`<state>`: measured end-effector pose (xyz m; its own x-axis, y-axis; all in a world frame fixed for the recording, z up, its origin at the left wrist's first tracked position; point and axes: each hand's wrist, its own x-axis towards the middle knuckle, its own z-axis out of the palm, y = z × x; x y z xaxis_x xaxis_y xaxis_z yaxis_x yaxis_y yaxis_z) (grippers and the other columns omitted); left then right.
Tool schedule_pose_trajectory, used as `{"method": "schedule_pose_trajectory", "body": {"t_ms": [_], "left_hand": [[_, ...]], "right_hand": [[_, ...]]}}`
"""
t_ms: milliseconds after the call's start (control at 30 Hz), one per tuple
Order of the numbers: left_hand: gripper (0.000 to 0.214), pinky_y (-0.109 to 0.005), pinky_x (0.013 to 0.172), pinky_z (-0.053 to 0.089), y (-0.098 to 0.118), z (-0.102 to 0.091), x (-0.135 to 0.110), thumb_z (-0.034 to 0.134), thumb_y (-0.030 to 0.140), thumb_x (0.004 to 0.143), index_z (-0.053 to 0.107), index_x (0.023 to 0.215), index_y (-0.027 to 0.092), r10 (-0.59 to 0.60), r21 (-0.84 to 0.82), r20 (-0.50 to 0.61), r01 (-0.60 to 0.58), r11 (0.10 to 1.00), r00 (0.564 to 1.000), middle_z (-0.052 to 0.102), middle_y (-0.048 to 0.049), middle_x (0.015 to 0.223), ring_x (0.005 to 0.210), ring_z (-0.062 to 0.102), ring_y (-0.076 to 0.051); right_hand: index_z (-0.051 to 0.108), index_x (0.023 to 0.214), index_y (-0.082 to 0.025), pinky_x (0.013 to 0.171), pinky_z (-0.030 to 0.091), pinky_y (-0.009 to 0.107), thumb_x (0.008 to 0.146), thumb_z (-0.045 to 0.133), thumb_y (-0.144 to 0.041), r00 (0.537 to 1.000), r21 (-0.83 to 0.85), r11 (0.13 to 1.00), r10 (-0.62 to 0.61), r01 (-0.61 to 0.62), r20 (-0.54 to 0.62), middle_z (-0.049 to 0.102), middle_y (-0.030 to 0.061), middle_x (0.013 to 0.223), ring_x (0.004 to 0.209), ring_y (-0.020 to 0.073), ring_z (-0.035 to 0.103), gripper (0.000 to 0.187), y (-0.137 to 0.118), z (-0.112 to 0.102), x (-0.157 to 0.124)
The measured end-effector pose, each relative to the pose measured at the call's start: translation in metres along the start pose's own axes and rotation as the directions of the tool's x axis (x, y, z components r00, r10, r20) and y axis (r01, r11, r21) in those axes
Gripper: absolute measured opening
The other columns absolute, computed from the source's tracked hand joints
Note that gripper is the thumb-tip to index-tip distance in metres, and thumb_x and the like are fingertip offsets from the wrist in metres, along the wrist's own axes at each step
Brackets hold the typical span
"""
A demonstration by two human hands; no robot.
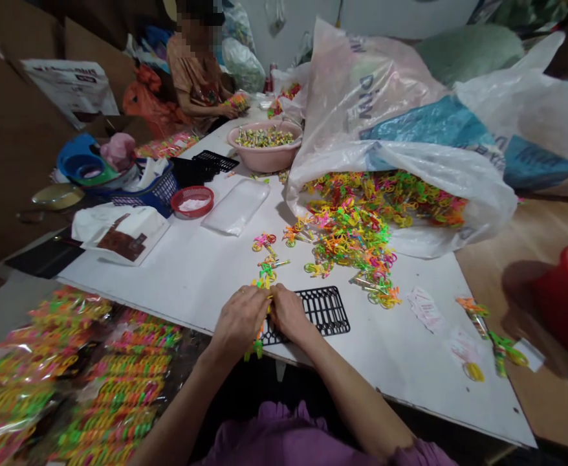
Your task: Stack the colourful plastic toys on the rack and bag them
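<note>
My left hand (242, 318) and my right hand (288, 312) meet at the table's front edge. Their fingers are bent and pressed together on a small yellow plastic toy (267, 293), mostly hidden by the fingers. Under them lies a black slotted plastic rack (327, 312); its left part is covered by my hands. Green and orange toy parts (253, 351) stick out below my left hand, at the rack's left end. Just beyond my fingers are loose bright toys (270, 264) with clear tubes. A large pile of the same toys (354, 243) spreads to the right.
A big white plastic bag (488, 220) spills toys onto the white table (187, 278). Behind are a pink basin (264, 158) of small pieces, a red basket (191, 202) and a clear bag pack (238, 206). Packed toys (119, 382) lie lower left. Another person (199, 81) sits at the far end.
</note>
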<state>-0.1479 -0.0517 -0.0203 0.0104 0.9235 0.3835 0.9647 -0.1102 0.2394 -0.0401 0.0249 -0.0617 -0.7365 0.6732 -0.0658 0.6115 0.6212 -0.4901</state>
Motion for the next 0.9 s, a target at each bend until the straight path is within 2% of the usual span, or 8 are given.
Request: {"method": "schedule_pose_trajectory", "body": {"t_ms": [67, 200, 333, 467, 600, 733, 833, 900], "left_hand": [[0.017, -0.032, 0.079, 0.047, 0.002, -0.002, -0.005, 0.044, 0.019, 0.089, 0.059, 0.096, 0.014, 0.008, 0.014, 0.0, -0.008, 1.0, 1.0, 0.065, -0.006, 0.084, 0.084, 0.058, -0.019], [0.016, -0.033, 0.079, 0.047, 0.002, -0.004, -0.01, 0.045, 0.019, 0.089, 0.059, 0.094, 0.015, -0.019, 0.001, 0.008, 0.019, 1.0, 1.0, 0.064, -0.0054, 0.082, 0.083, 0.057, -0.019], [0.015, -0.031, 0.08, 0.046, 0.0, -0.004, -0.016, 0.046, 0.019, 0.089, 0.059, 0.095, 0.015, -0.025, -0.031, -0.017, 0.024, 0.999, 1.0, 0.064, -0.0046, 0.085, 0.084, 0.057, -0.018], [0.015, -0.031, 0.081, 0.046, -0.003, -0.004, -0.023, 0.046, 0.02, 0.088, 0.059, 0.094, 0.016, -0.045, -0.001, -0.045, 0.045, 0.999, 0.998, 0.065, -0.0046, 0.084, 0.085, 0.057, -0.018], [0.017, -0.03, 0.081, 0.046, -0.016, -0.006, -0.018, 0.045, 0.021, 0.089, 0.06, 0.094, 0.016, -0.063, 0.013, -0.037, 0.064, 0.998, 0.997, 0.065, -0.005, 0.086, 0.086, 0.057, -0.018], [0.019, -0.033, 0.08, 0.046, -0.033, -0.008, 0.001, 0.045, 0.024, 0.088, 0.061, 0.092, 0.015, -0.132, 0.039, -0.025, 0.133, 0.99, 0.991, 0.064, -0.0066, 0.086, 0.085, 0.057, -0.02], [0.021, -0.035, 0.082, 0.045, -0.035, -0.014, 0.017, 0.048, 0.028, 0.087, 0.061, 0.096, 0.015, -0.158, -0.011, 0.002, 0.158, 0.987, 0.987, 0.063, -0.0072, 0.089, 0.087, 0.057, -0.021], [0.031, -0.036, 0.086, 0.044, -0.029, -0.021, 0.026, 0.055, 0.037, 0.082, 0.059, 0.105, 0.016, -0.196, -0.122, -0.018, 0.192, 0.974, 0.98, 0.061, -0.0076, 0.1, 0.095, 0.056, -0.021]], "right_hand": [[0.057, 0.093, -0.016, 0.063, 0.036, 0.025, 0.084, 0.045, -0.018, 1.0, 0.032, 0.999, -0.009, 0.009, 0.005, 0.06, 0.006, 0.089, 0.075, 0.0163, 0.055, 0.016, 0.003, -0.002, -0.001], [0.063, 0.089, -0.017, 0.064, 0.038, 0.021, 0.079, 0.056, -0.019, 0.971, 0.185, 0.976, -0.147, 0.111, 0.189, 0.062, 0.002, 0.081, 0.073, 0.0136, 0.056, 0.013, 0.02, -0.029, 0.017], [0.062, 0.099, -0.016, 0.072, 0.04, 0.026, 0.085, 0.046, -0.015, 0.998, -0.054, 0.998, -0.036, 0.033, -0.054, 0.06, 0.0094, 0.099, 0.09, 0.0186, 0.056, 0.022, 0.028, -0.049, 0.05], [0.061, 0.095, -0.014, 0.069, 0.041, 0.027, 0.085, 0.045, -0.016, 0.995, -0.197, 0.98, 0.025, -0.044, -0.094, 0.058, 0.0125, 0.105, 0.096, 0.0219, 0.054, 0.02, 0.025, -0.041, 0.064], [0.061, 0.09, -0.017, 0.064, 0.039, 0.024, 0.079, 0.054, -0.024, 0.979, 0.084, 0.989, 0.137, -0.125, -0.15, 0.063, 0.0053, 0.087, 0.077, 0.0161, 0.057, 0.014, 0.034, -0.034, 0.046], [0.061, 0.078, -0.016, 0.055, 0.035, 0.02, 0.07, 0.064, -0.028, 0.977, 0.487, 0.861, 0.202, -0.145, -0.067, 0.058, -0.003, 0.064, 0.058, 0.01, 0.051, 0.015, 0.044, -0.033, 0.023], [0.057, 0.069, -0.015, 0.05, 0.031, 0.019, 0.068, 0.065, -0.029, 0.981, 0.613, 0.781, 0.187, -0.116, -0.052, 0.049, -0.0062, 0.057, 0.051, 0.0077, 0.044, 0.016, 0.041, -0.036, 0.009], [0.056, 0.068, -0.016, 0.049, 0.029, 0.019, 0.07, 0.063, -0.029, 0.987, 0.612, 0.788, 0.145, -0.072, -0.071, 0.046, -0.0067, 0.056, 0.051, 0.0073, 0.041, 0.015, 0.032, -0.042, 0.0]]}}
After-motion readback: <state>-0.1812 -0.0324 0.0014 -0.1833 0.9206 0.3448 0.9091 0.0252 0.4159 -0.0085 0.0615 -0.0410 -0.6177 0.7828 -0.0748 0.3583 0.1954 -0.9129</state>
